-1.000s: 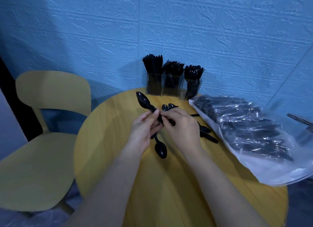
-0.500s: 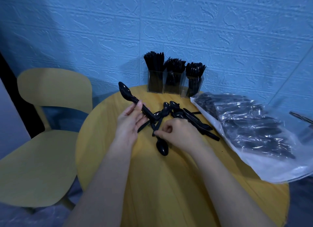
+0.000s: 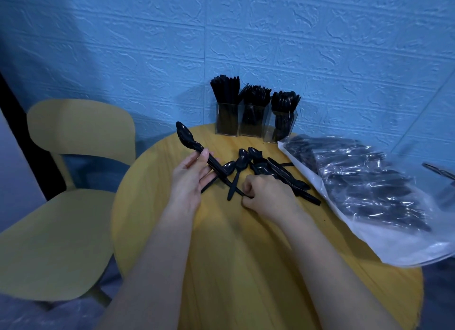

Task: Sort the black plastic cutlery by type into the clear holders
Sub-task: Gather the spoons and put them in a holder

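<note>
where the scene begins at far left, a yellow chair [image 3: 61, 206] stands beside the round table [image 3: 246, 268]. the left hand [image 3: 189, 179] holds a stack of spoons [image 3: 194, 145] by the handles, its grip clamped on them between thumb and fingers, bowls pointing far and left above the table edge. just right of it a loose pile of cutlery [image 3: 258, 167] lies on the table. the right hand [image 3: 266, 194] rests at the near side of that pile, its grip curled tight and pinching a black handle. at the far edge three clear holders [image 3: 253, 123] stand in a row against the blue wall, each full of black cutlery. on the right a clear bag [image 3: 369, 194] of more cutlery lies on the table.
</note>
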A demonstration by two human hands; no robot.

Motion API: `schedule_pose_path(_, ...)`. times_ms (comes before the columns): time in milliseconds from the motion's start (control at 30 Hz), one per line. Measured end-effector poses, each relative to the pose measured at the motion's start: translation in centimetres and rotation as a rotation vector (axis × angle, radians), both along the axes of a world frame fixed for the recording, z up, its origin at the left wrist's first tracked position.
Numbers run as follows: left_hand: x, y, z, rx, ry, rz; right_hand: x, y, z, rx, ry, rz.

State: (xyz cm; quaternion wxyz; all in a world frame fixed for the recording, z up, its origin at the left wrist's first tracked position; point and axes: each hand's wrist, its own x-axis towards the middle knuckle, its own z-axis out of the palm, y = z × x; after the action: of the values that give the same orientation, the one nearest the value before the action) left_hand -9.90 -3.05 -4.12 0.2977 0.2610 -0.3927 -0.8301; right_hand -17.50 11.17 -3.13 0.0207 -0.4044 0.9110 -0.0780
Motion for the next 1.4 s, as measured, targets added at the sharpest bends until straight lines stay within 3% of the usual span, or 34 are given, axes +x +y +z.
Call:
schedule_pose_path(300,0.1,-0.5,0.0,0.071,0.041,0.025,-2.0,-4.0,0.2,-0.251,0.072,0.004)
schedule_pose_path(467,0.2,-0.9,-0.1,0.122,0.058,0.023,-4.7,-7.1,-1.1,-0.074,0.049,-0.119)
schedule_pose_path(567,0.3,-1.2,-0.2,0.133,0.065,0.017,-5.4,-7.5,-1.5,-0.148,-0.043,-0.165)
schedule_pose_path(700,0.5,-1.2,-0.1,0.082,0.036,-0.015,-6.1,-6.2,-0.1,-0.447,-0.344,-0.176)
schedule_pose_path(833,0.5,-1.4,0.0,0.004,-0.002,-0.09,-7.5,-2.9,2.8,-0.562,-0.356,-0.022)
schedule_pose_path(967,0.4,-0.9,0.1,-0.141,-0.089,-0.309,-7.2,-1.0,5.1,-0.626,-0.467,0.155)
schedule_pose_path(1133,0.0,0.2,0.3,-0.217,-0.114,-0.539,-6.8,-3.0,5.1,-0.722,-0.393,0.153)
schedule_pose_path(1400,-0.3,0.3,0.5,-0.072,-0.006,-0.488,-6.3,-5.6,2.9,-0.733,-0.2,0.08)
